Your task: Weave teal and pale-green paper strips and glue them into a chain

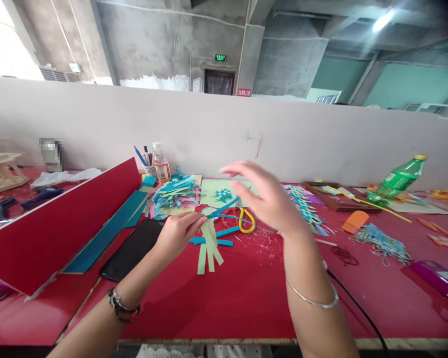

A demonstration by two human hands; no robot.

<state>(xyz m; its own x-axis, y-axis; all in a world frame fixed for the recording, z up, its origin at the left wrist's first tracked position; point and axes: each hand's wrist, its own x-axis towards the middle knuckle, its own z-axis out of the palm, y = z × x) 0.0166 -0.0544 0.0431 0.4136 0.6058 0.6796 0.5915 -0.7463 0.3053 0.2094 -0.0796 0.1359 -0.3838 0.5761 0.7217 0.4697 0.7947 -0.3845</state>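
My left hand (181, 233) is closed, thumb against fingers, on folded blue paper strips (224, 209) whose loose ends point to the right. Just right of those ends, my right hand (267, 199) is raised with its fingers apart and slightly blurred, holding nothing. Under the left fingertips, pale green paper strips (210, 248) fan out towards me, with other blue strips (224, 242) crossing them on the table. Scissors with yellow handle loops (247, 221) lie between the hands, partly covered. Behind them, a small blue-and-green woven paper piece (222, 195) rests on a pale green sheet (209, 185).
A heap of cut strips (175, 194) lies behind my left hand, near a black phone (129, 253) and a red upright board (67, 223). To the right are a woven paper piece (302, 206), a thread bundle (383, 243), a brown tray (343, 199) and a green bottle (399, 181).
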